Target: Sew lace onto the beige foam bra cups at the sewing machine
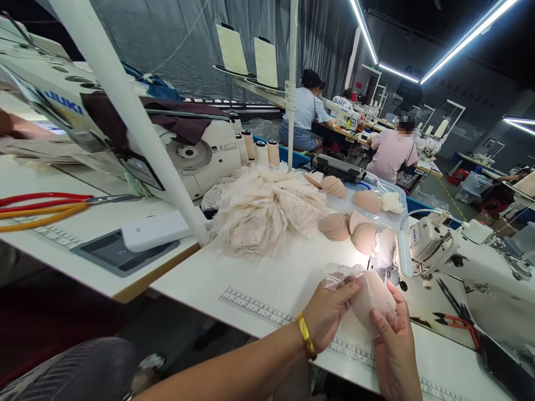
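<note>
Both hands are on one workpiece, lower right of centre: a pale pink curved fabric cup (373, 298), with a strip of white see-through lace (337, 277) at its upper left edge. Left hand (328, 313), gold-coloured bracelet (307, 337) on the wrist, is closed in a pinch: thumb on top at the cup's left side, lace bunched at the grip. Right hand (395, 337) is partly curled around the cup's right side, thumb on the near face, a finger up along the right edge. Cup is tilted, held above the white tabletop (292, 275) with printed ruler scale (254, 306).

Just beyond the hands, right of frame: white JUKI sewing machine (438, 239), lamp lit near its needle area. Black-bladed snips with red-orange handles (460, 320) at lower right, near the machine base.

Centre: big loose heap of cream lace pieces (267, 209). Right of it, stacks of beige-pink oval pads (333, 227), some on a clear plastic tray (401, 201).

Left of frame: second table with red-and-orange-handled scissors (50, 209), plus a white flat rounded case (156, 229) over a grey recessed tray (119, 256).

Upper right background: person in light blue top (307, 108) and person in pink top (390, 150), both seated at machines.
</note>
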`<state>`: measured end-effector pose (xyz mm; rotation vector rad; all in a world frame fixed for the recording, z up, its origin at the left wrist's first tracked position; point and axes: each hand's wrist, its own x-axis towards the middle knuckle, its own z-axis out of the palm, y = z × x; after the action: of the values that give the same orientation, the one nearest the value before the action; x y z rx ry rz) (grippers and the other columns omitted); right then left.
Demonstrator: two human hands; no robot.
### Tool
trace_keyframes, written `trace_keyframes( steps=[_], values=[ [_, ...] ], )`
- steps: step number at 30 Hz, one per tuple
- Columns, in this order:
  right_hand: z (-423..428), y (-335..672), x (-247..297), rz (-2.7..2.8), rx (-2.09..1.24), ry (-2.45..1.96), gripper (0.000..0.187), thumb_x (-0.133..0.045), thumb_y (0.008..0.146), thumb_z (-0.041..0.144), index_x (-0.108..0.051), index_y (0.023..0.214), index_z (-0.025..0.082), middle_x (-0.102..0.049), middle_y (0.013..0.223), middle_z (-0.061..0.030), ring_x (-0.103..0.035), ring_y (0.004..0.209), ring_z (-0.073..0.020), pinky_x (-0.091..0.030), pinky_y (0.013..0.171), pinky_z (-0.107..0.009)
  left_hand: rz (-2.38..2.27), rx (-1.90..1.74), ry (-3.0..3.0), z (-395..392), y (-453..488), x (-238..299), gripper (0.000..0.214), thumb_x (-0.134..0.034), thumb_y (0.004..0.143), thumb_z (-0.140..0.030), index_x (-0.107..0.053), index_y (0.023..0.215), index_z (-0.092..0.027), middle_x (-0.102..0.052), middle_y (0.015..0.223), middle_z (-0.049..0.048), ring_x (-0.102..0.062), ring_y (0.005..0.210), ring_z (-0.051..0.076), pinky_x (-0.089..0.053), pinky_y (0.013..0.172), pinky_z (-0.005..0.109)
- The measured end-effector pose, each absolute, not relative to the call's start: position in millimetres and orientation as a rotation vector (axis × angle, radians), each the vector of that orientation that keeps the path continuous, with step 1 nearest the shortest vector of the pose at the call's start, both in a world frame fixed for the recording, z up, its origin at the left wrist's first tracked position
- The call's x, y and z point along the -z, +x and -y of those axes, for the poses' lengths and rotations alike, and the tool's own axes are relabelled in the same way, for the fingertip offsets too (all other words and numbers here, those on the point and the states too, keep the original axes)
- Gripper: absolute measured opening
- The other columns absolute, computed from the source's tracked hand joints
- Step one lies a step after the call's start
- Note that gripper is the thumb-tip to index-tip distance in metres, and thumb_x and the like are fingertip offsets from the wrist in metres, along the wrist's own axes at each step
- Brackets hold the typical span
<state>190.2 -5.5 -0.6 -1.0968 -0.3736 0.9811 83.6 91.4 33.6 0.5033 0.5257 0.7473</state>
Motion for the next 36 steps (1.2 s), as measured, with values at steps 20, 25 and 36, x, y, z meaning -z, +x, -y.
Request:
trace_keyframes(
  steps=[20, 25, 36],
  values=[
    [17.1, 193.1, 16.5, 0.541, -0.889, -1.170, 0.090, -0.087, 0.076, 0.042, -0.036, 0.150, 0.029, -0.073, 0.115, -0.0055, -0.070, 0.098, -0.0214, -0.055, 0.088, -0.035, -0.505, -0.518, 0.446, -101.9, 92.4, -40.8, 0.037, -0.094, 0.060, -0.030, -0.077, 0.089, -0.013, -0.077, 0.088, 0.0087, -0.069, 0.082, 0.023, -0.056, 0.077, 0.033],
    [34.5, 237.2, 10.1, 1.118, -0.592, -1.435, 0.062, -0.071, 0.093, 0.036, -0.042, 0.148, 0.029, -0.069, 0.085, 0.0005, -0.066, 0.076, -0.0177, -0.053, 0.071, -0.029, -0.175, -0.281, 0.987, -121.4, 79.1, -63.5, 0.029, -0.081, 0.078, -0.039, -0.078, 0.097, -0.018, -0.075, 0.098, 0.0067, -0.067, 0.092, 0.022, -0.052, 0.086, 0.032],
    [-18.5, 314.9, -5.4, 2.201, 0.465, -1.579, 0.037, -0.043, 0.096, -0.001, -0.071, 0.103, 0.021, -0.076, 0.101, -0.0060, -0.064, 0.092, -0.0200, -0.045, 0.070, -0.029, 0.574, -0.155, 2.715, -168.5, 128.7, -42.6, 0.025, -0.070, 0.061, 0.006, -0.065, 0.061, -0.018, -0.075, 0.093, 0.0008, -0.062, 0.077, 0.017, -0.037, 0.093, 0.042]
  ],
)
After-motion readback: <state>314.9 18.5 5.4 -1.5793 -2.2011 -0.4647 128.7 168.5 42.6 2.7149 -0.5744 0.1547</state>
